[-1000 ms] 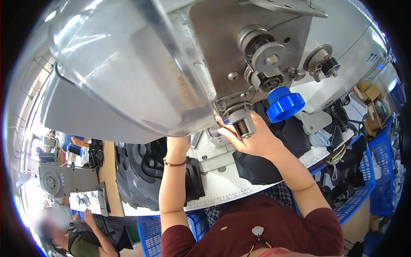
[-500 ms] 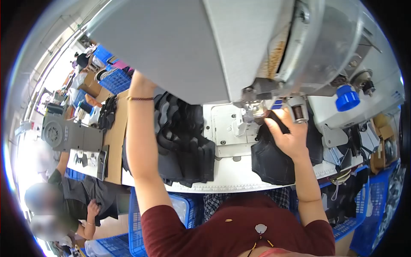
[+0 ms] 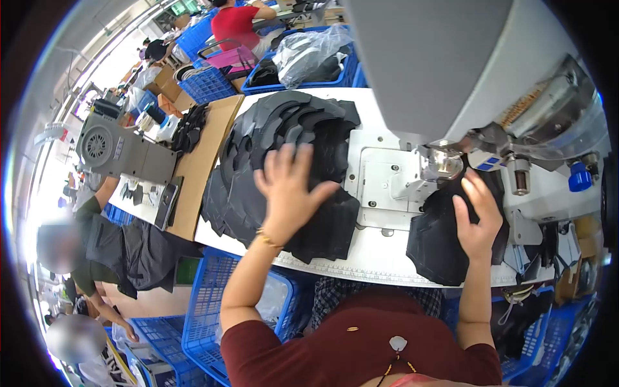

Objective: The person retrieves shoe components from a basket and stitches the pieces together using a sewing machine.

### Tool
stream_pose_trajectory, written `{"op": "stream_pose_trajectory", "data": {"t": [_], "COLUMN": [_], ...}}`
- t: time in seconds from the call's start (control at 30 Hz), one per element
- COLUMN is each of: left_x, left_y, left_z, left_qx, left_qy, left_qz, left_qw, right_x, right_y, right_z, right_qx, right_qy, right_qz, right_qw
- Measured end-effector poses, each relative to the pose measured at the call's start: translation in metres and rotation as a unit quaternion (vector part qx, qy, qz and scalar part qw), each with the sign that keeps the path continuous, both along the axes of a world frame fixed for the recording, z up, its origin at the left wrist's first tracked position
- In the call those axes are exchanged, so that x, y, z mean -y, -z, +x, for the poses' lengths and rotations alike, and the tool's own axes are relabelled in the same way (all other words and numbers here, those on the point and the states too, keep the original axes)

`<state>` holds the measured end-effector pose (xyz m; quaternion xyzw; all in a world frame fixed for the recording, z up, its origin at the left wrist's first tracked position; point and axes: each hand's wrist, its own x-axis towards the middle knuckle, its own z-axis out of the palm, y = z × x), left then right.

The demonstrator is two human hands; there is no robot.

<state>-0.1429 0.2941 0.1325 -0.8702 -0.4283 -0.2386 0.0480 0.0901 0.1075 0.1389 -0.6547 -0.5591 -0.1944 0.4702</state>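
My left hand (image 3: 287, 187) is open, its fingers spread above or on a large fanned pile of black cut fabric pieces (image 3: 238, 187) on the white table. Whether the palm presses on the pile I cannot tell. To the right, my right hand (image 3: 480, 222) has its fingers stretched and thumb apart, over another black fabric piece (image 3: 438, 242). That piece lies partly beside the head of a grey industrial sewing machine (image 3: 445, 164). Between the two fabric areas sits the machine's white base plate (image 3: 377, 174).
A blue crate (image 3: 348, 74) with plastic-wrapped dark material stands behind the table. Another blue crate (image 3: 203, 303) is below its front edge at left. A grey machine (image 3: 122, 148) stands left. Co-workers (image 3: 238, 29) are at the back and at left.
My left hand has come back from the far side behind the machine to above the black pile. My view has shifted left. The right hand's fingers have moved down from the machine head.
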Motion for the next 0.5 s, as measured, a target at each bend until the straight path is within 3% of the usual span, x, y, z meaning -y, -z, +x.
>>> {"op": "stream_pose_trajectory", "data": {"t": [0.07, 0.1, 0.33, 0.5], "left_x": [-0.005, -0.010, -0.030, -0.051], "left_y": [0.029, 0.037, 0.022, 0.028], "left_z": [0.003, 0.001, -0.026, -0.046], "left_qx": [-0.097, -0.168, -0.145, -0.139], "left_qy": [0.054, 0.023, 0.054, 0.062], "left_qz": [0.020, -0.001, -0.076, -0.032], "left_qw": [0.994, 0.986, 0.985, 0.988], "right_x": [-0.003, -0.002, 0.013, 0.018], "right_y": [-0.002, -0.001, 0.010, 0.014], "right_z": [-0.012, -0.014, 0.002, 0.004], "right_qx": [0.038, 0.032, 0.009, -0.010], "right_qy": [-0.048, -0.058, -0.012, -0.018], "right_qz": [-0.007, -0.005, -0.031, -0.040], "right_qw": [0.998, 0.998, 0.999, 0.999]}}
